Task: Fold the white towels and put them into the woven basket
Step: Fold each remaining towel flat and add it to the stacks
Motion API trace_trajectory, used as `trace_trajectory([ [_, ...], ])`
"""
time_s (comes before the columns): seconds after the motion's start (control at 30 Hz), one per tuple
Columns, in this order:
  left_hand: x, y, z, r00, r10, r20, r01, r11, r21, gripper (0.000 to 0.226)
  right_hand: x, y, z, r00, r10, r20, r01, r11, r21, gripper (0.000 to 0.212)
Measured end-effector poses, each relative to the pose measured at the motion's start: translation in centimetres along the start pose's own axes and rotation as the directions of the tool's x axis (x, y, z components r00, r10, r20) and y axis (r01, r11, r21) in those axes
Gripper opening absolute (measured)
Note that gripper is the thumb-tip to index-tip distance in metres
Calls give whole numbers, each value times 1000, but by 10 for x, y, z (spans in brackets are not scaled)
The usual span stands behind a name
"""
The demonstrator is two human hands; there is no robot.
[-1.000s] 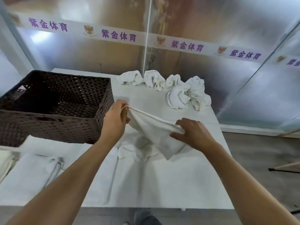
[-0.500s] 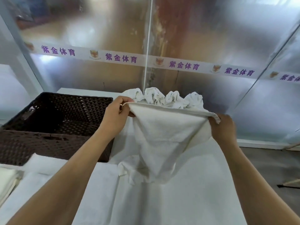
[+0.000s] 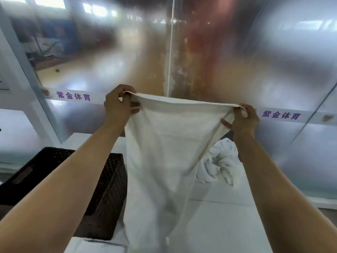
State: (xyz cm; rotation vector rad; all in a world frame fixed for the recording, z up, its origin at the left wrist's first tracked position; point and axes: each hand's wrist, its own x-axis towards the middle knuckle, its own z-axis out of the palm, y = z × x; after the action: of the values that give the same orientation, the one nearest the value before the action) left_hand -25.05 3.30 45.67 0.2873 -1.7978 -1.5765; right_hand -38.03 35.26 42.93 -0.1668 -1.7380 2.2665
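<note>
Both hands are up in the air here. The left hand (image 3: 119, 105) is pinching one top corner of a white towel (image 3: 164, 152), the right hand (image 3: 243, 119) is pinching the other, fingers curled round the hem on both sides. The top edge is running fairly taut between them and the rest is hanging down in front of the table (image 3: 218, 225), narrowing toward the bottom, so it isn't hanging flat yet.

My take on doing this bit well: I'd be keeping the corners level and pulling them a touch further apart, maybe giving it a small shake so the lower part is opening out, before bringing corner to corner. Folding while it's bunched like that is probably asking for a lumpy result.

Below the left forearm the dark woven basket (image 3: 109, 189) is sitting on the table, and I can't tell if anything's in it. Below the right hand there's a pile of crumpled towels (image 3: 220, 165) waiting.

Behind the hands, a white strip on the frosted panel is reading 紫金体育 (image 3: 73, 96) in purple, left of the left hand, and the same again right of the right hand, next to a blurry little logo.
</note>
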Motion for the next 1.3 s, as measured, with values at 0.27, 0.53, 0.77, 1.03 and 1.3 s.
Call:
trace_trajectory([
  [0.27,42,70,-2,947,293,-132,-295,956,3,36,22,-89,24,879,-460,122,472,876,-97,12],
  [0.53,-7,55,-16,940,318,-123,-323,946,-15,30,-25,-80,-10,901,-415,127,413,910,49,11],
  [0.77,-96,3,-56,981,174,-83,-175,985,-1,34,-103,-18,-63,952,-297,76,296,955,24,13],
  [1.03,-225,-62,-112,999,-30,-42,31,1000,5,13,-194,46,-154,988,-155,22,157,979,-129,16],
  [1.3,-364,-124,-149,982,-154,106,117,950,291,19,-287,154,-261,982,141,-130,-169,956,-239,13],
])
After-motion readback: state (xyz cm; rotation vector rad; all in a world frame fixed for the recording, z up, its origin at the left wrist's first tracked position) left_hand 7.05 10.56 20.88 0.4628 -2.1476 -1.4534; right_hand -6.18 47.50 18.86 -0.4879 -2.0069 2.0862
